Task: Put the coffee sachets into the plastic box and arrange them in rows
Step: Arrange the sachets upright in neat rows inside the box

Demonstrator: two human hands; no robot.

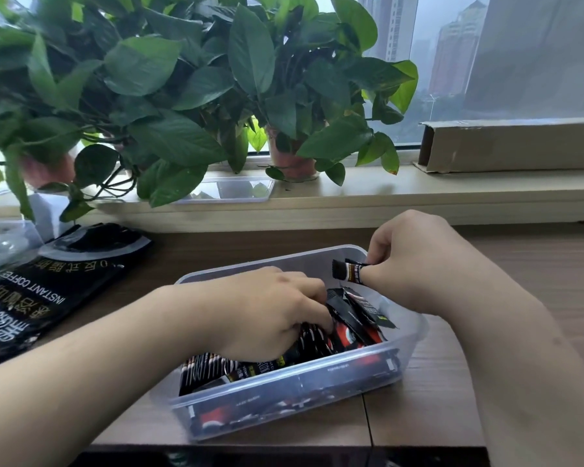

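Plastic box (pixel 300 261): clear, rectangular, lidless, standing at an angle on the wooden table (pixel 520 264) near its front edge.

Coffee sachets (pixel 351 318): black sticks with red and white print, inside the box. Those along the near wall lie roughly parallel to it. Those toward the right end are loose and overlap at angles.

Left hand (pixel 267 308): reaches into the box from the left, palm down. The fingers curl in among the sachets at the middle, and the thumb and fingertips close on the black sticks there. How many it grips cannot be told.

Right hand (pixel 418 261): above the far right corner of the box, fingers curled tight. It pinches a single sachet (pixel 346 271), which sticks out to the left over the box interior, clear of the pile below.

Surroundings:
- A large black instant coffee bag (pixel 48 291) lies flat on the table left of the box, well apart from it.
- Crumpled clear plastic (pixel 0 237) sits at the far left edge.
- Behind the table runs a pale window sill (pixel 418 190).
- On the sill stand leafy potted plants (pixel 169 79).
- A clear plastic lid or tray (pixel 236 190) lies partly under the leaves.
- A long cardboard box (pixel 513 146) lies on its side at the right.
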